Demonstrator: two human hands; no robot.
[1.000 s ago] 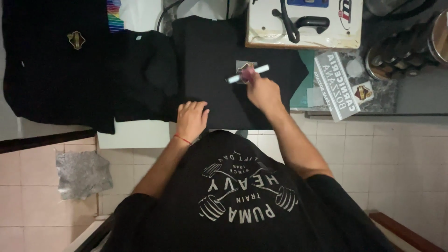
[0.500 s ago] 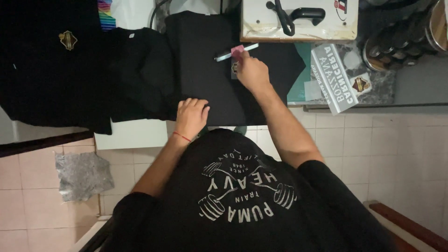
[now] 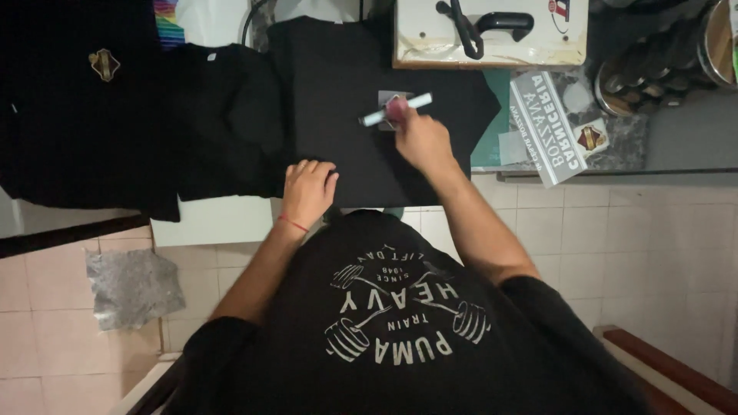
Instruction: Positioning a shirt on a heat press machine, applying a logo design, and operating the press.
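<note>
A black T-shirt [image 3: 346, 92] lies flat on the worktop in front of me. My left hand [image 3: 307, 188] rests palm down on its near edge, fingers together. My right hand [image 3: 419, 138] reaches further up the shirt and holds a white pen-shaped tool [image 3: 396, 109], pressing it against a small grey transfer patch [image 3: 390, 100] on the chest area. The patch is partly hidden by my fingers.
More black garments [image 3: 115, 123] lie to the left, one with a small gold emblem [image 3: 104, 64]. A white heat press [image 3: 492, 34] with a black handle stands behind the shirt. A printed white sheet [image 3: 550, 127], a small sticker [image 3: 590, 138] and stacked metal tins [image 3: 661, 73] lie at the right.
My right hand with the white tool has shifted slightly over the patch. The left hand has stayed on the shirt's near edge.
</note>
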